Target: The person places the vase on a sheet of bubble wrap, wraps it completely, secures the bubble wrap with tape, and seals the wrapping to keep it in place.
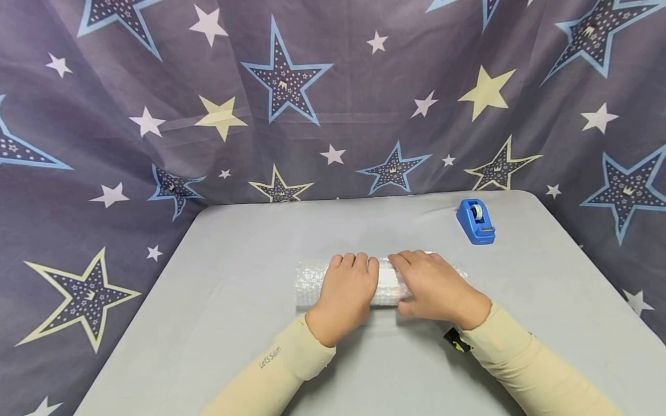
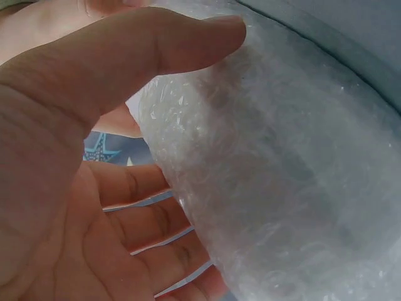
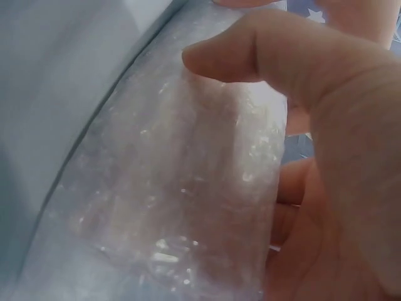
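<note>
On smooth grey cloth (image 1: 224,289), crinkly, translucent bubble-wrap cylinder (image 1: 387,293), left hand (image 1: 348,296) and right hand (image 1: 436,287) gripping its curve

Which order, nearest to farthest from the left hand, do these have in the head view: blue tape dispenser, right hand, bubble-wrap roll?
1. Bubble-wrap roll: held by the left hand.
2. Right hand: to its right.
3. Blue tape dispenser: farther right and back.

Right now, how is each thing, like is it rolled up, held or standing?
Bubble wrap: rolled up, held by both hands.
Left hand: gripping the wrap.
Right hand: gripping the wrap.
Dispenser: standing, not held.
Tape: loaded in the dispenser.
Curtain: hanging, slightly creased.
</note>
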Demonstrator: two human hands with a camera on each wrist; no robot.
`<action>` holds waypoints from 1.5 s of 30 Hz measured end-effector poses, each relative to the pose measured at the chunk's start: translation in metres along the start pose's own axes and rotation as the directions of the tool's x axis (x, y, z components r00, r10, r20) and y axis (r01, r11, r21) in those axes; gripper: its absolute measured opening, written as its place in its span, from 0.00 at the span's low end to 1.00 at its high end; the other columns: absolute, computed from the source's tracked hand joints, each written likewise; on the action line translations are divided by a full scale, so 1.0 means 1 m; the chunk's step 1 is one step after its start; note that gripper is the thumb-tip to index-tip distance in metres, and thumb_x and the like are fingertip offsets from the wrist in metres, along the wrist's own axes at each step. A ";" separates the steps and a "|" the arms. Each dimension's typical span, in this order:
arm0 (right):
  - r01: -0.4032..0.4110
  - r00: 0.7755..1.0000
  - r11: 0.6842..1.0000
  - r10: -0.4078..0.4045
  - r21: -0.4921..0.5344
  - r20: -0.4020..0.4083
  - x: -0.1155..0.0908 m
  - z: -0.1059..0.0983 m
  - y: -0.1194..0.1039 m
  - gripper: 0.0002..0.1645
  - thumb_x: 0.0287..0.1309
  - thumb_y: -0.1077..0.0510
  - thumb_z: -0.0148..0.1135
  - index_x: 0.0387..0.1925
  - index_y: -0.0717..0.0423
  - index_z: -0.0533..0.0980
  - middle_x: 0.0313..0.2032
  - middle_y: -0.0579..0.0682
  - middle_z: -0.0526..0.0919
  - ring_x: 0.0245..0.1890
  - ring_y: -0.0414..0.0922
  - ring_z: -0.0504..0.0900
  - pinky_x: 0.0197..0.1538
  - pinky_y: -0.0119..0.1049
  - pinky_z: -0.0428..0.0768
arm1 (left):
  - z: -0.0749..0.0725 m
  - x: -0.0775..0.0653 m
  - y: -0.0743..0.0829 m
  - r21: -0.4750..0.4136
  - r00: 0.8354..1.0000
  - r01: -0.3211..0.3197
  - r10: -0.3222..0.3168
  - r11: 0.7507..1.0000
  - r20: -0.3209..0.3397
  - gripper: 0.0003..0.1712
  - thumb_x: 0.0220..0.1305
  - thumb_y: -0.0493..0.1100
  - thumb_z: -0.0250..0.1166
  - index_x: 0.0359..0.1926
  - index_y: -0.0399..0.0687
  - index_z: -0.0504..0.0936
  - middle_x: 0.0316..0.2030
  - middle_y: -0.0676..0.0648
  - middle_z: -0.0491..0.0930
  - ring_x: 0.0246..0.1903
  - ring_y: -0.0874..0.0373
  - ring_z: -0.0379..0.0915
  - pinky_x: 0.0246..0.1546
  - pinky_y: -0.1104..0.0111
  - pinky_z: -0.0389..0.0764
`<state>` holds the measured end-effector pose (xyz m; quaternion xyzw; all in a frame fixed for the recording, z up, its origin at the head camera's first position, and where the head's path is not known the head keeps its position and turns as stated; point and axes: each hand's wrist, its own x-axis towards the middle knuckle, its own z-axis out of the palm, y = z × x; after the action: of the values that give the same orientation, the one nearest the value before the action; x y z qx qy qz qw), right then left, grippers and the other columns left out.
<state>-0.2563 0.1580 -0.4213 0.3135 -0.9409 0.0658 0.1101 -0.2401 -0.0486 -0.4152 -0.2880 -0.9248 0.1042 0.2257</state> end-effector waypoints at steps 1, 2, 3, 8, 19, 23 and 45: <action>-0.001 1.000 1.000 0.001 -0.004 0.001 0.000 0.000 0.000 0.53 0.36 0.43 0.76 0.65 0.63 0.73 0.57 0.55 0.82 0.56 0.55 0.82 0.54 0.56 0.80 | 0.000 0.000 0.000 -0.005 1.000 0.000 0.000 1.000 0.004 0.22 0.45 0.43 0.76 0.41 0.48 0.77 0.33 0.50 0.79 0.33 0.53 0.77 0.35 0.61 0.73; -0.002 1.000 1.000 0.002 -0.007 0.003 0.000 -0.001 0.000 0.53 0.36 0.43 0.76 0.66 0.63 0.73 0.58 0.55 0.82 0.57 0.55 0.81 0.55 0.56 0.80 | 0.000 0.000 -0.001 -0.010 1.000 0.000 0.000 1.000 0.012 0.23 0.44 0.44 0.77 0.42 0.48 0.78 0.33 0.50 0.79 0.34 0.52 0.78 0.35 0.61 0.74; -0.003 1.000 1.000 0.003 -0.011 0.005 0.000 -0.001 -0.001 0.54 0.37 0.42 0.76 0.66 0.63 0.72 0.59 0.55 0.82 0.58 0.56 0.81 0.55 0.57 0.80 | 0.000 0.000 -0.001 -0.015 1.000 0.001 -0.001 1.000 0.023 0.24 0.44 0.44 0.77 0.42 0.48 0.78 0.34 0.50 0.79 0.34 0.52 0.78 0.36 0.60 0.74; -0.003 1.000 0.999 0.003 -0.032 -0.003 -0.001 -0.002 -0.002 0.57 0.39 0.39 0.78 0.68 0.64 0.71 0.62 0.57 0.80 0.60 0.57 0.80 0.57 0.58 0.79 | 0.001 0.001 -0.002 -0.034 0.998 0.004 -0.002 0.999 0.068 0.32 0.40 0.50 0.81 0.46 0.47 0.77 0.37 0.49 0.79 0.38 0.51 0.78 0.39 0.59 0.75; -0.035 0.997 0.998 0.031 -0.058 -0.067 -0.002 -0.005 -0.010 0.58 0.35 0.37 0.81 0.66 0.61 0.72 0.59 0.57 0.78 0.56 0.57 0.79 0.51 0.55 0.80 | 0.008 0.003 -0.007 -0.105 0.995 0.014 -0.003 0.994 0.097 0.39 0.39 0.55 0.80 0.52 0.44 0.77 0.42 0.47 0.79 0.44 0.48 0.78 0.44 0.55 0.76; -0.056 0.995 0.997 0.052 -0.054 -0.087 -0.002 -0.006 -0.013 0.57 0.33 0.38 0.83 0.64 0.60 0.72 0.56 0.56 0.78 0.52 0.57 0.79 0.48 0.54 0.81 | 0.010 0.004 -0.009 -0.132 0.994 0.022 -0.007 0.991 0.111 0.40 0.39 0.54 0.78 0.54 0.44 0.77 0.44 0.46 0.80 0.46 0.47 0.78 0.45 0.54 0.75; -0.088 0.992 0.992 0.079 -0.089 -0.095 -0.001 0.005 -0.015 0.53 0.29 0.44 0.85 0.60 0.58 0.74 0.53 0.54 0.78 0.50 0.56 0.76 0.47 0.55 0.78 | 0.016 0.004 -0.012 -0.141 0.997 0.024 -0.012 0.990 0.081 0.41 0.42 0.55 0.73 0.58 0.43 0.75 0.47 0.47 0.79 0.50 0.49 0.77 0.52 0.53 0.75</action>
<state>-0.2471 0.1453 -0.4252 0.2651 -0.9492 0.0404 0.1645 -0.2568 -0.0572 -0.4243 -0.2907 -0.9407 0.0475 0.1684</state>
